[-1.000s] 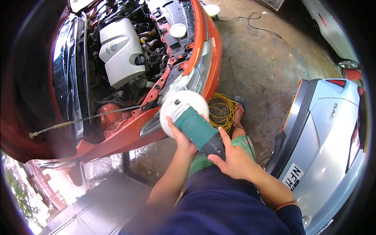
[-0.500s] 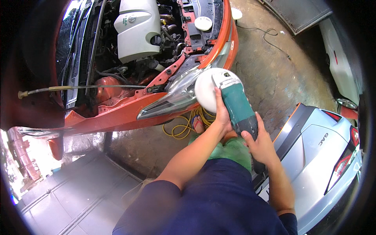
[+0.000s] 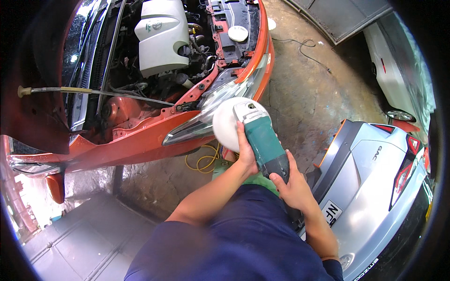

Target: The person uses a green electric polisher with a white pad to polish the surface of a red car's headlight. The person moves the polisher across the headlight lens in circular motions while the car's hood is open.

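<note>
From where I stand, out at ten o'clock from the middle of the view, a thin rod (image 3: 77,90) reaches toward the raised dark-red bonnet (image 3: 40,117), presumably propping it. At eleven sits the pale engine cover (image 3: 161,37) of the orange car, laid bare by that. Near eight o'clock, yellow cable (image 3: 202,169) loops on the floor, perhaps gathered to stay clear underfoot. Close in, toward ten, is the headlight (image 3: 187,129); at twelve a white round disc (image 3: 238,33) lies flat on the car's front panel, a handy ledge.

Just off centre, toward three, is the teal polisher (image 3: 265,136). Its white pad (image 3: 226,124) overlaps the headlight in view; I can't tell whether they touch. The left hand (image 3: 247,152) grips the body near its head, the right hand (image 3: 294,185) is closed round the black rear end, thumb on top: one at each end, likely to share the weight. At four o'clock stands a silver car (image 3: 363,182).
</note>
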